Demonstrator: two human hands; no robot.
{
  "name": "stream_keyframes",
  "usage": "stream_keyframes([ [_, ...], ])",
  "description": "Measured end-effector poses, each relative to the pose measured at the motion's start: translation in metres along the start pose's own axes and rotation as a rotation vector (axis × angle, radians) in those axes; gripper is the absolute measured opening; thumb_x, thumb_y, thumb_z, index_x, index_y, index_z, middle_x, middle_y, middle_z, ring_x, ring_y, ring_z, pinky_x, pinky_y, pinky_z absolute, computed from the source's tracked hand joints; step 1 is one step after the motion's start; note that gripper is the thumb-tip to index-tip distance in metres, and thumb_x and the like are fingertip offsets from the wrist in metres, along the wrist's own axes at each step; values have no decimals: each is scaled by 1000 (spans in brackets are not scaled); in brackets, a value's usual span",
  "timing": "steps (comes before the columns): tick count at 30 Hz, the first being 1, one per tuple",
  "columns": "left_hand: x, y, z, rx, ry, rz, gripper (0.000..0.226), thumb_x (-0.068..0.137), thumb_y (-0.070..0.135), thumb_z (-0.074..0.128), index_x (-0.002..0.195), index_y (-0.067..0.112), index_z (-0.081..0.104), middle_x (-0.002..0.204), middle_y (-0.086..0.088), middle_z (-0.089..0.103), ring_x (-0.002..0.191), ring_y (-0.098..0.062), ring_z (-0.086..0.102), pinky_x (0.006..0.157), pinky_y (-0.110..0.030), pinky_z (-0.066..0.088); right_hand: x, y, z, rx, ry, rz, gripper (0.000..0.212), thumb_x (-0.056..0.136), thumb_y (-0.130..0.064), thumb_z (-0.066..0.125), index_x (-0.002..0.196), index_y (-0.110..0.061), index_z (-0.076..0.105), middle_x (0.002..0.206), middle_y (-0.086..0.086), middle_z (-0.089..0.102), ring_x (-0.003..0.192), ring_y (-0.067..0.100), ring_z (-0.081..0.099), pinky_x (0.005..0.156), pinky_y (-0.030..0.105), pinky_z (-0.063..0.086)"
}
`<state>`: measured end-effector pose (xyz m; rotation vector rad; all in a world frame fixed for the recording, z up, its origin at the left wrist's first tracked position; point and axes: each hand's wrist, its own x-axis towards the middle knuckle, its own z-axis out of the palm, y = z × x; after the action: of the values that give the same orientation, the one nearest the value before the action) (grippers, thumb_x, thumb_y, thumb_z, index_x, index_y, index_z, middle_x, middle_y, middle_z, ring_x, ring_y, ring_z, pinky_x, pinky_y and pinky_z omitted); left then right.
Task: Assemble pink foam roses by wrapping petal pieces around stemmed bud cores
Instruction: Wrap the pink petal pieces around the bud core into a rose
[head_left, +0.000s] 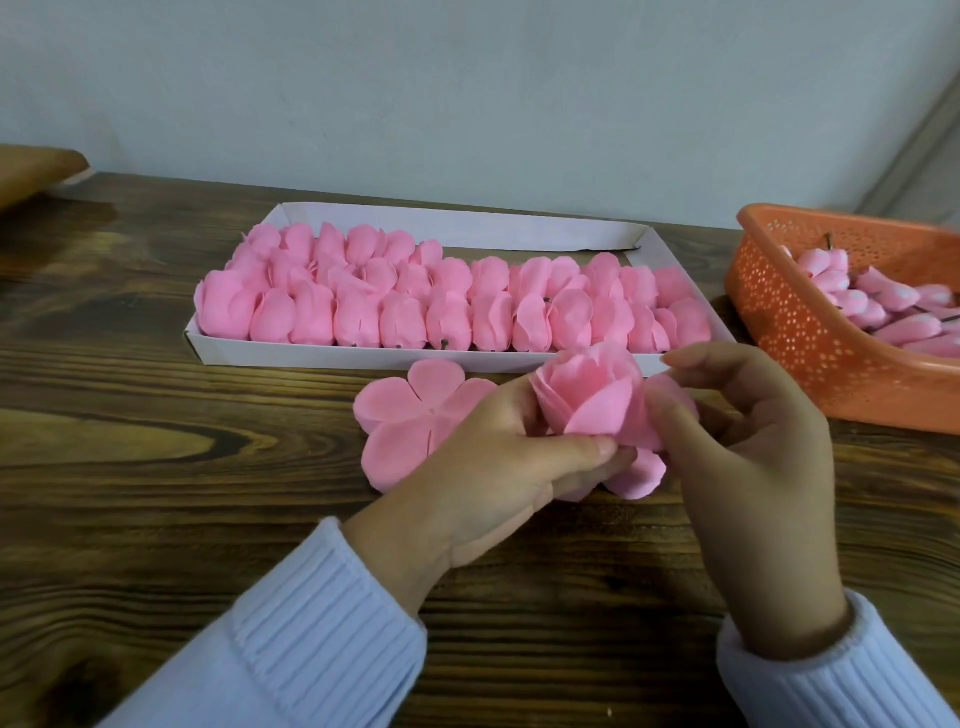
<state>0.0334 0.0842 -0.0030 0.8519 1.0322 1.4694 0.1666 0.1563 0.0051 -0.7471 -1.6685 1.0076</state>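
Left hand (498, 447) and right hand (748, 441) pinch the rose (587, 395), hiding its stem. Basket (810, 364) at 2 o'clock runs off-frame; table (156, 441) shows wide at 9 o'clock.

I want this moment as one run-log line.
left hand: holds rose | right hand: pinches outer petal | table: flat petal piece | white tray: wrapped roses | orange basket: bud cores
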Motion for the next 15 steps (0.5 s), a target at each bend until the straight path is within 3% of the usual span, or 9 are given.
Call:
stream_keyframes([
  [5,1,0,1,112,23,34,50,74,3,67,122,0,55,116,-35,58,110,-53,55,95,-69,41,0,-2,1,39,-27,18,20,82,0,66,94,-17,64,85,5,67,61,3,61,54,14,48],
  [8,1,0,2,197,29,73,41,73,4,72,112,6,63,107,-25,66,103,-44,63,87,-63,51,-1,-3,2,36,-47,14,21,81,-1,67,97,-13,64,82,5,68,63,4,64,54,14,50],
  [11,0,-2,2,232,17,112,34,71,3,75,104,12,69,97,-8,72,95,-27,70,80,-40,59,-2,-4,3,-15,-41,6,25,76,-6,64,98,-16,64,79,1,70,66,13,68,54,21,54],
  [15,0,-2,2,360,37,174,37,72,9,79,107,10,67,97,-6,72,94,-23,70,83,-45,58,-3,-5,3,-88,-20,-47,25,75,-8,66,95,-23,63,77,-4,71,68,15,67,58,24,55],
])
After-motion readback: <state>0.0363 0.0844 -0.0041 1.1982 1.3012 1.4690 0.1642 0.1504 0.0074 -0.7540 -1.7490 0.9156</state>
